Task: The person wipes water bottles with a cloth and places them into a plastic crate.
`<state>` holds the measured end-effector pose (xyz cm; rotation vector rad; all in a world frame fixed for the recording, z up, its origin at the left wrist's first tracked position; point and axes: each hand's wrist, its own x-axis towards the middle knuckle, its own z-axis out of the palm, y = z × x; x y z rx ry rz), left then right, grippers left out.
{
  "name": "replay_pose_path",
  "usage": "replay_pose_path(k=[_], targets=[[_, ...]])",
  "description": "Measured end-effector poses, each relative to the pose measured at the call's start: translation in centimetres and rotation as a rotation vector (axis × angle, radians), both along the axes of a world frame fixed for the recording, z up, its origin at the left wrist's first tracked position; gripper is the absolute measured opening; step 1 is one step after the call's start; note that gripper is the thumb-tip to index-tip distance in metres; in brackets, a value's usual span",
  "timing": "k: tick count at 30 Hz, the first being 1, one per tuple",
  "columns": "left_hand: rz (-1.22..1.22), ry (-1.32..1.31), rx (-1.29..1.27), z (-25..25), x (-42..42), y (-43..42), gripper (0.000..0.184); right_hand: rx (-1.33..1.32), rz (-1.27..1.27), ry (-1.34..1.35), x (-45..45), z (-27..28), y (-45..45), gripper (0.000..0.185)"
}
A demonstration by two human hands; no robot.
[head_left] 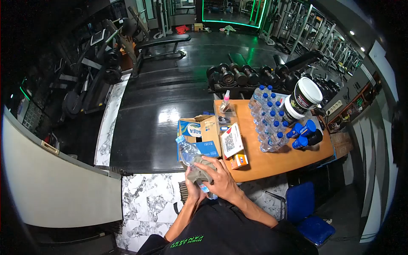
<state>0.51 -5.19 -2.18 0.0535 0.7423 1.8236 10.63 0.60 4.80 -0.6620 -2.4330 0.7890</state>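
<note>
A clear plastic water bottle (187,149) with a blue cap tilts up and to the left in front of my body. My left hand (194,187) is wrapped round its lower side. With my right hand (222,182) I press a grey-green cloth (199,172) against the bottle's middle, fingers curled over it. The cloth and fingers hide part of the bottle; its base shows below them. Just beyond the bottle is an open cardboard box (211,135) with blue AQUA print; how full it is, I cannot tell.
On the wooden table (250,165) stand several water bottles (272,123), white-lidded black tubs (308,94), blue-lidded containers (301,142), a QR-code sign (231,142), an orange box (239,160) and a spray bottle (225,102). A blue chair (301,202) is at right; dumbbells (238,74) lie behind.
</note>
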Motion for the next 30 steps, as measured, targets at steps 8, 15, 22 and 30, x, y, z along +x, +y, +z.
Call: replay_pose_path(k=[8, 15, 22, 30], targets=[[-0.090, 0.209, -0.034, -2.4, -1.3, -0.3, 0.081, -0.182, 0.371, 0.147, 5.0, 2.4, 0.7, 0.064], [-0.019, 0.273, -0.026, 0.0, 1.6, 0.6, 0.063, -0.001, -0.093, 0.231, 1.1, -0.5, 0.8, 0.061], [-0.097, 0.212, -0.049, -1.7, -0.8, 0.3, 0.071, -0.008, -0.042, 0.007, 3.7, -0.2, -1.2, 0.069], [-0.196, 0.229, 0.153, -3.0, -1.1, 0.6, 0.080, -0.101, 0.215, 0.240, 6.8, 1.2, 1.4, 0.061]])
